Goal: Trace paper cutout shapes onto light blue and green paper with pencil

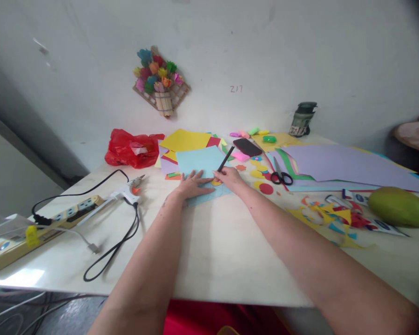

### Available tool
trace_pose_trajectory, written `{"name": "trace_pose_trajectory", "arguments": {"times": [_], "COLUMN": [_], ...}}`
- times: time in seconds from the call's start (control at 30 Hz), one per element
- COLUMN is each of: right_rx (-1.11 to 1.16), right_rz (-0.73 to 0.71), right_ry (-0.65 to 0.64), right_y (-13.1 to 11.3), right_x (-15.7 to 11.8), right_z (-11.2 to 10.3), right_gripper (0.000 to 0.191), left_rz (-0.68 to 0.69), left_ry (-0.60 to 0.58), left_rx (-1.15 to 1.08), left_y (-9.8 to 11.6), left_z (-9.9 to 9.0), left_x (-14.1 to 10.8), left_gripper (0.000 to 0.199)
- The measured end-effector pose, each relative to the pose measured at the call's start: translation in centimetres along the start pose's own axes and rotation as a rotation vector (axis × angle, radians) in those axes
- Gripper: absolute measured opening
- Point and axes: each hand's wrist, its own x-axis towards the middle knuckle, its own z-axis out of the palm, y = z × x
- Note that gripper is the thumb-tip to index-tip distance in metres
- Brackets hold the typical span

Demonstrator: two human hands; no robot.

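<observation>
My left hand (192,184) lies flat, fingers spread, pressing down on a light blue sheet of paper (199,163) on the white table (209,251). My right hand (230,177) grips a black pen (226,158), its tip down beside a small yellow paper circle (216,183) that rests on the blue sheet. Both hands sit close together at the sheet's near edge. Under the blue sheet lies a stack of coloured paper with a yellow sheet (185,139) on top.
Scissors (281,176), paper circles (265,188) and scraps (335,216) lie to the right, with large purple sheets (345,163), a phone (247,147) and a green mango (400,207). Left: a glue gun (127,191), a power strip (70,211), cables, a red bag (132,149).
</observation>
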Motion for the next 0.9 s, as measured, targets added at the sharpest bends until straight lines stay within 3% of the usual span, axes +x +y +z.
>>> {"name": "trace_pose_trajectory", "arguments": {"times": [0.37, 0.7, 0.9], "right_rx": [-0.131, -0.195, -0.227], "right_rz": [-0.041, -0.062, -0.037], "right_ry": [0.035, 0.043, 0.007], "right_y": [1.1, 1.7, 1.3], "right_x": [0.9, 1.2, 1.1], "right_z": [0.5, 0.8, 0.6], "right_gripper": [0.032, 0.035, 0.039], "left_rz": [-0.037, -0.128, -0.133], "left_ry": [0.119, 0.271, 0.312], "left_rx": [0.038, 0.149, 0.224], "left_y": [-0.3, 1.2, 1.8], "left_z": [1.0, 1.7, 2.0], "left_x": [0.6, 0.9, 0.6], "left_gripper": [0.073, 0.061, 0.064]}}
